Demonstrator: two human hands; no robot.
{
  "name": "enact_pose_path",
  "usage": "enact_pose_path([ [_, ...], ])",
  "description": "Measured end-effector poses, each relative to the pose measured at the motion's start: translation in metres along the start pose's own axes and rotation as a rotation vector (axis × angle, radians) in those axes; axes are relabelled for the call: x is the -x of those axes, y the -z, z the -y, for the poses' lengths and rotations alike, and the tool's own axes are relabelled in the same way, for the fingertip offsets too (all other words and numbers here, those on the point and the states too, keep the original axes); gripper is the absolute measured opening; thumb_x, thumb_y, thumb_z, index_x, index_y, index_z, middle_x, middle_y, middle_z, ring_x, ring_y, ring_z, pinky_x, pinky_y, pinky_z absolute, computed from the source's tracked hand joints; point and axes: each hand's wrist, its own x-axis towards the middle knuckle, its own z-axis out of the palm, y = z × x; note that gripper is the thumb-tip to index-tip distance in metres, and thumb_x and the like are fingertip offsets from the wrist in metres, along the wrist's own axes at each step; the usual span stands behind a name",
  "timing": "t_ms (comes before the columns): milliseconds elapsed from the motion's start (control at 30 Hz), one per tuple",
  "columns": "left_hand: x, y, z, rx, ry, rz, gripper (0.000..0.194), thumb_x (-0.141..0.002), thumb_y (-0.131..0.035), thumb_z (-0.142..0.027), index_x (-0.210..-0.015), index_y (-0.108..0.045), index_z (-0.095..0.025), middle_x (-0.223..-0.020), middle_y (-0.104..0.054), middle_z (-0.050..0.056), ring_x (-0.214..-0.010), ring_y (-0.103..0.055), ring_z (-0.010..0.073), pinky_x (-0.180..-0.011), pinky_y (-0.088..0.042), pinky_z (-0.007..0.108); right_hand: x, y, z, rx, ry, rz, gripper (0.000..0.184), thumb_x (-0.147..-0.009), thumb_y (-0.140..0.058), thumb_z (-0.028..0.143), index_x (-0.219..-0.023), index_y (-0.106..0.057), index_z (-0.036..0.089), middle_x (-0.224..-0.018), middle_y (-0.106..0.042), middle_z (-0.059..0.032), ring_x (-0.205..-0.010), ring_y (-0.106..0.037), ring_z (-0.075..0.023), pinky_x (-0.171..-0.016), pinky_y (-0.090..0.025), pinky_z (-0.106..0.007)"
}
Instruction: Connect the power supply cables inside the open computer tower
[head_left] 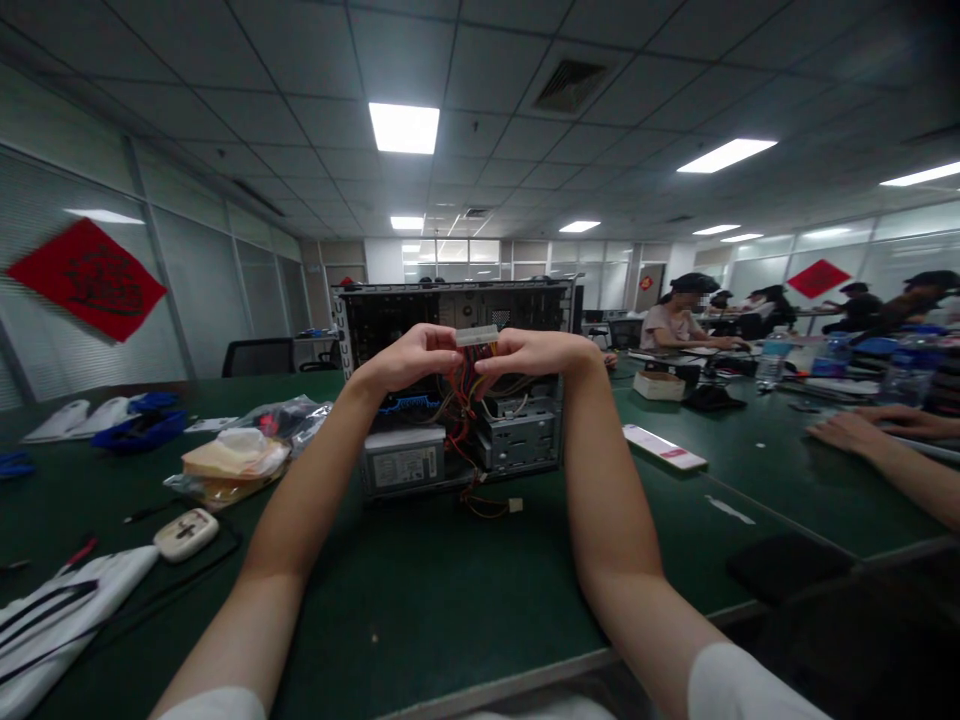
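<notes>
A white multi-pin power connector (477, 336) with a bundle of coloured wires (468, 375) is held up between my two hands. The fingers of my left hand (414, 357) pinch its left side. My right hand (532, 352) grips the connector and wires from the right. Just behind stands an opened computer case (457, 295), its inside facing me. A power supply (405, 460) with a label sits at its lower left, and a metal drive cage (521, 440) at its lower right. A loose small white plug (515, 505) lies on the table in front.
On the green table (450, 600), a plastic bag with yellow packaging (236, 455), a white round-cornered box (186, 534) and a cable lie left. A phone (664, 447) lies right. Another person's hands (855, 430) rest at far right; a seated person (682, 315) works beyond.
</notes>
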Motion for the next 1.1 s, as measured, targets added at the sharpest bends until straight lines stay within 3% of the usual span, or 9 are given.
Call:
enact_pose_path([
  [200,0.001,-0.001,0.0,0.024,0.0,-0.029,0.031,-0.066,-0.087,-0.032,-0.078,-0.072,-0.008,-0.069,-0.07,0.004,-0.058,-0.06,0.0105,-0.058,-0.046,0.02,0.001,0.0,0.003,0.026,0.027,0.001,0.051,-0.092,-0.063,0.057,-0.105,-0.077,0.01,-0.104,-0.077,-0.0122,-0.097,-0.071,-0.0206,-0.094,-0.055,-0.036],
  [500,0.003,0.0,-0.001,0.023,-0.009,0.065,0.036,-0.063,-0.09,-0.035,-0.084,-0.074,-0.009,-0.075,-0.073,0.006,-0.064,-0.065,0.0143,-0.061,-0.051,0.022,-0.003,-0.001,0.0,0.051,0.066,0.05,0.049,-0.093,-0.062,0.055,-0.102,-0.078,0.01,-0.104,-0.077,-0.0116,-0.098,-0.071,-0.0199,-0.098,-0.052,-0.035],
  [767,0.004,0.004,-0.004,-0.027,-0.022,0.061,0.034,-0.068,-0.088,-0.035,-0.087,-0.075,-0.01,-0.078,-0.074,0.006,-0.067,-0.067,0.0144,-0.065,-0.052,0.023,-0.004,-0.003,0.005,0.066,0.059,0.0,0.05,-0.091,-0.064,0.058,-0.101,-0.079,0.012,-0.103,-0.077,-0.0107,-0.098,-0.07,-0.0213,-0.096,-0.054,-0.036],
  [1100,0.007,0.011,-0.004,-0.14,-0.038,0.02,0.023,-0.076,-0.08,-0.035,-0.075,-0.079,-0.012,-0.069,-0.071,0.004,-0.062,-0.06,0.0115,-0.062,-0.048,0.022,-0.014,-0.002,-0.014,-0.024,0.14,-0.11,0.047,-0.091,-0.064,0.057,-0.098,-0.077,0.012,-0.101,-0.077,-0.0087,-0.094,-0.071,-0.0192,-0.091,-0.055,-0.033],
])
